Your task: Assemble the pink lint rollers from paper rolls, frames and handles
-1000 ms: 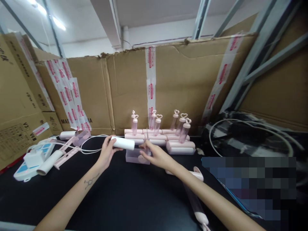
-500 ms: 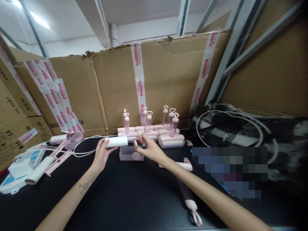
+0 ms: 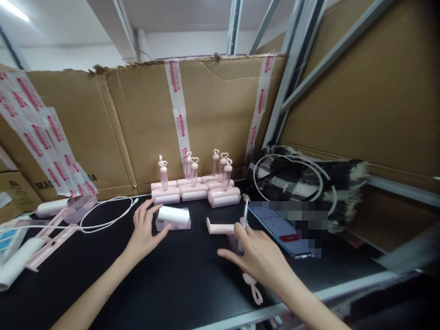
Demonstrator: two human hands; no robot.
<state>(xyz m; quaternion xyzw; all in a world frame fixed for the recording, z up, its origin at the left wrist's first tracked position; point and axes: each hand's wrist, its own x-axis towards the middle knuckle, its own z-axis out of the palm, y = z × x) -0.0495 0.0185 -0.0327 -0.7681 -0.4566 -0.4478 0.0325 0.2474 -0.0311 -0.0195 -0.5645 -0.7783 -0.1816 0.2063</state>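
A white roll (image 3: pixel 173 214) rests tilted in a translucent pale-purple tray (image 3: pixel 182 225). My left hand (image 3: pixel 146 231) is open at the tray's left end; its thumb tip is close to the roll. My right hand (image 3: pixel 259 254) has curled fingers around a slim screwdriver-like tool (image 3: pixel 245 213), whose metal shaft points up. Its thumb stretches left, apart from the fingers. Beneath that hand are a pink roller arm (image 3: pixel 222 228) and a dark translucent tube, partly hidden, with a pink looped end (image 3: pixel 255 291).
Several assembled pink lint rollers (image 3: pixel 194 191) stand in rows, small heart-topped tubes upright on them. A phone (image 3: pixel 280 231) lies right of my right hand. White cable (image 3: pixel 110 224), pink arms (image 3: pixel 57 243) and a roll (image 3: pixel 22 261) are left. Cardboard (image 3: pixel 147 123) backs the table.
The white roll has gone from my left hand into the tray, and that hand has opened. My right hand has moved right and toward me, over the roller arm. The view has turned right.
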